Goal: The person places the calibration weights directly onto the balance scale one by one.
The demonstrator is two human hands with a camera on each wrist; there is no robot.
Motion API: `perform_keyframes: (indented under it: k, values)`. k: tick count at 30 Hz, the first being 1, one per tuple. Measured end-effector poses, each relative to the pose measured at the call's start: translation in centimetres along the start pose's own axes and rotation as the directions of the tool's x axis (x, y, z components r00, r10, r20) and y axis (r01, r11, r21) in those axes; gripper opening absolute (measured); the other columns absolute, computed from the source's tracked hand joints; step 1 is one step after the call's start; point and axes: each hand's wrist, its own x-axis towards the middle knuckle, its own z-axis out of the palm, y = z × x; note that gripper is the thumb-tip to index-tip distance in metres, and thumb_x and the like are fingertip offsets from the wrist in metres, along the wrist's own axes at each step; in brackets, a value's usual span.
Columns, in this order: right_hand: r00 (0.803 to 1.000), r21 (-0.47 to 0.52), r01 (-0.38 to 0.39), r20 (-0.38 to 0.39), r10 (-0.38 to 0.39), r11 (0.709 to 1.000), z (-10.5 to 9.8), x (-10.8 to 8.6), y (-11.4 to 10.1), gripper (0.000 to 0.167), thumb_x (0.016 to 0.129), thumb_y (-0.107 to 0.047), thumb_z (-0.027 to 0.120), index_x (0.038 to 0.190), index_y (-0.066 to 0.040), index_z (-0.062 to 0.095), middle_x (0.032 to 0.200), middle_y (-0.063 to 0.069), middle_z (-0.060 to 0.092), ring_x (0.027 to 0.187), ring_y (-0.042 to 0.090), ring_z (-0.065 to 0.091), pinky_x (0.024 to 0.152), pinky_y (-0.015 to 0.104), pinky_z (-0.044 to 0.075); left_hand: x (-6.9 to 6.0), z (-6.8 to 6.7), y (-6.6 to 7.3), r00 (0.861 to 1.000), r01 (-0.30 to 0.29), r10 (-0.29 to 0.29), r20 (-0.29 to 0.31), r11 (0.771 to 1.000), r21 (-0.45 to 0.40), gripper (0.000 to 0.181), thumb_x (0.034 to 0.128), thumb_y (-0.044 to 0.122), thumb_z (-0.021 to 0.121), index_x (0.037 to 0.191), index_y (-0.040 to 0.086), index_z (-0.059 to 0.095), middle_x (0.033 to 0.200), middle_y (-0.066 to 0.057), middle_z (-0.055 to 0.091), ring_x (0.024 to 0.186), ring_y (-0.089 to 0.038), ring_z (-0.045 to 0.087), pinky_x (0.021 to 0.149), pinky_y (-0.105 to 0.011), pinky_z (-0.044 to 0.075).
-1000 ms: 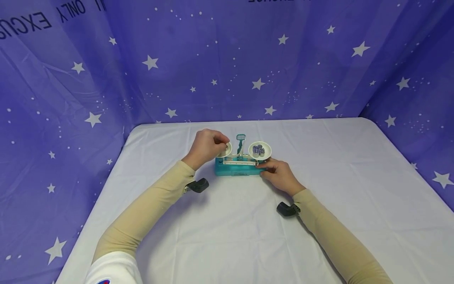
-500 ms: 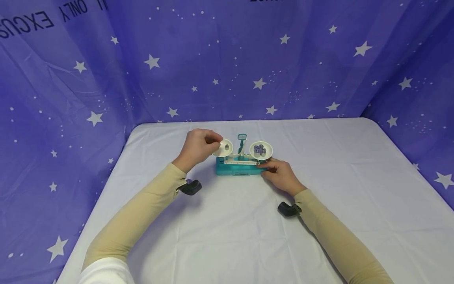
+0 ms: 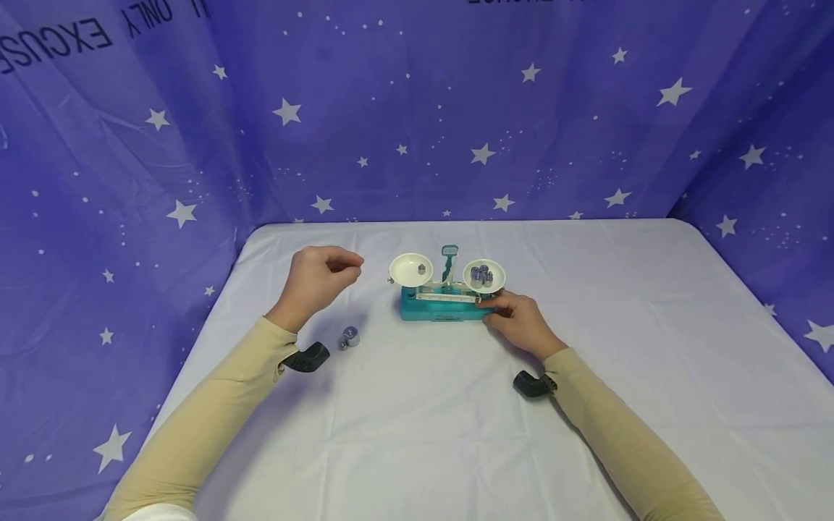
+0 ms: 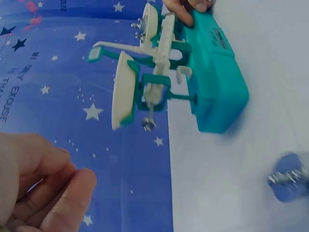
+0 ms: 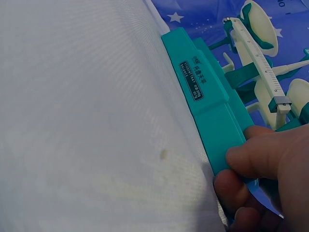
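A teal tray balance (image 3: pixel 443 312) with two white pans stands on the table, its beam sloping slightly down to the right. One small metal weight (image 3: pixel 421 269) sits in the left pan (image 3: pixel 404 270); several metal weights (image 3: pixel 481 276) are grouped in the right pan (image 3: pixel 498 285). My left hand (image 3: pixel 316 282) hovers left of the balance, fingers loosely curled, with nothing visible between them in the left wrist view. My right hand (image 3: pixel 521 324) grips the right end of the balance's base with thumb and fingers (image 5: pixel 256 157); part of that grip is hidden.
Below my left hand, a larger metal weight (image 3: pixel 351 336) and a smaller one (image 3: pixel 343 345) stand on the white-clothed table (image 3: pixel 423 434). A purple star-printed curtain (image 3: pixel 391 108) hangs behind and on both sides. A black wrist mount (image 3: pixel 308 357) juts under my left wrist.
My left hand has drawn away leftward from the left pan, leaving the small weight there. The weights on the table have come into sight. My right hand keeps its hold on the base.
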Motion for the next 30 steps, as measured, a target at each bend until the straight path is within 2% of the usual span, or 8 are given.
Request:
perform_keyframes:
  k: [8,14,22,30]
  values:
    - [1.000,0.019,-0.003,0.015,0.003,1.000,0.1,-0.1,-0.1,0.026,0.086,0.002,0.072,0.111,-0.005,0.078,0.120,0.015,0.074,0.100,0.023,0.065,0.083,0.021,0.053,-2.7,-0.8,-2.6,0.998,0.054,-0.054,-0.032,0.998,0.017,0.015,0.0877,0.008,0.071,0.097,0.008,0.082,0.094,-0.012,0.080,0.086,-0.025,0.076,0.070,-0.018,0.054]
    - [1.000,0.016,0.002,0.016,-0.003,1.000,-0.2,-0.1,-0.2,0.027,0.086,0.002,0.072,0.111,-0.005,0.078,0.120,0.016,0.074,0.097,0.021,0.064,0.081,0.019,0.051,-4.7,-1.0,-4.4,0.996,0.089,-0.089,-0.027,0.996,0.018,0.013,0.0873,0.009,0.072,0.097,0.007,0.082,0.094,-0.012,0.080,0.085,-0.021,0.075,0.069,-0.015,0.054]
    - [1.000,0.026,0.009,0.016,-0.009,1.000,-0.4,-0.1,-0.4,0.026,0.086,0.003,0.072,0.110,-0.003,0.078,0.116,0.017,0.074,0.087,0.017,0.058,0.075,0.018,0.049,-6.7,-0.2,-6.4,0.993,0.120,-0.119,-0.019,0.992,0.031,0.012,0.0857,0.007,0.073,0.094,0.003,0.081,0.092,-0.011,0.080,0.082,-0.016,0.073,0.070,-0.013,0.052]
    - [1.000,0.029,-0.006,0.020,0.005,1.000,-0.2,-0.1,-0.2,0.027,0.086,0.002,0.071,0.111,-0.004,0.078,0.120,0.016,0.073,0.093,0.017,0.061,0.079,0.017,0.050,-7.9,0.9,-7.2,0.991,0.132,-0.132,-0.001,0.991,0.000,0.011,0.0842,0.005,0.074,0.092,0.003,0.081,0.088,-0.012,0.080,0.076,-0.007,0.069,0.066,-0.015,0.053]
